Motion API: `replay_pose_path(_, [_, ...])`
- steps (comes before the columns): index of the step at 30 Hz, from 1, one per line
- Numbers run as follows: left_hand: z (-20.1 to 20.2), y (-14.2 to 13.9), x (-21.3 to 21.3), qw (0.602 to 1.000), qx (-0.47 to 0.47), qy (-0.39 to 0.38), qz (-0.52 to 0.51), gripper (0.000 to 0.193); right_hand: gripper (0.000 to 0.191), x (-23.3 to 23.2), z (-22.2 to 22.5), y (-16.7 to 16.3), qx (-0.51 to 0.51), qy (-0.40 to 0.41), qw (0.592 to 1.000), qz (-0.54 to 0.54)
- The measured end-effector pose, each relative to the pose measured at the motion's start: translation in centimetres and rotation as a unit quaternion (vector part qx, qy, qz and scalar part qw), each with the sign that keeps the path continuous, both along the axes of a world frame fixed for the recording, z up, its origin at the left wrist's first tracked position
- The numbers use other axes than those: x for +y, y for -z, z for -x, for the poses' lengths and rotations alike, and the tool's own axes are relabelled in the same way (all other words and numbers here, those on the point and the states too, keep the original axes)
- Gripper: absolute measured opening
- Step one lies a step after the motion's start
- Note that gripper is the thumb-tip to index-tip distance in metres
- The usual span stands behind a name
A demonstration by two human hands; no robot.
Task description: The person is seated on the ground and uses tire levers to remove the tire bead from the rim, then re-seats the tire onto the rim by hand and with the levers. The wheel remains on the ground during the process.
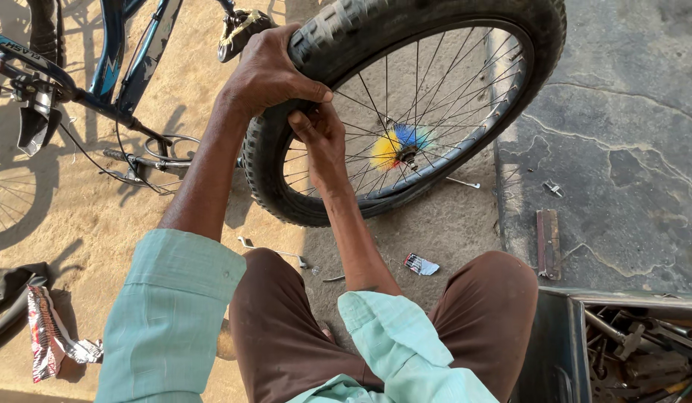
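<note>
Item one, the bicycle wheel (435, 97), upright on the ground ahead of my knees: black knobby tyre (361, 30), thin spokes, a yellow-and-blue brush ring at the hub (397, 145). It stands under both my hands.

Item two, my left hand (267, 75): palm draped over the top of the tyre, fingers curled down its outer side, thumb across the tread, clamped firm. Wrist bent, forearm reaching forward from a rolled pale-green sleeve.

Item three, my right hand (320, 142): just below the left, fingers tucked into the tyre's inner edge by the rim, pinching it there. Forearm straight, running up between my knees.

Handling note, as I judge it: the upper hand should steady the wheel while the lower fingers work along the bead in short bites, staying clear of the spokes.

Small items: a slim wrench (275, 252) on the ground back toward my knees; a toolbox (630, 343) to the right.
</note>
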State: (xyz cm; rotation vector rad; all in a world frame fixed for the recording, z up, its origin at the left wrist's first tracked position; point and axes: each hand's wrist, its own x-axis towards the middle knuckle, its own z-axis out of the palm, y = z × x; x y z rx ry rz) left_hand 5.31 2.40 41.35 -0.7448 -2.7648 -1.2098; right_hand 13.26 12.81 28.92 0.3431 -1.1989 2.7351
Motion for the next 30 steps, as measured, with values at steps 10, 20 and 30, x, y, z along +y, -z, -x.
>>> replay_pose_path(10, [0.3,1.5,1.0,0.978,0.159,-0.076,0.108,0.078,0.042,-0.3,1.7,0.5,0.049,0.048,0.998,0.001])
replay_pose_path(20, [-7.1,10.1,-6.0,0.984,0.115,-0.109,-0.079,0.065,0.034,1.3,-4.8,6.3,0.099,0.206,0.936,-0.268])
replay_pose_path(30, [-3.5,9.0,-7.4,0.986,-0.017,-0.028,-0.163,0.048,0.053,-1.2,-0.2,2.9,0.074,0.146,0.802,-0.574])
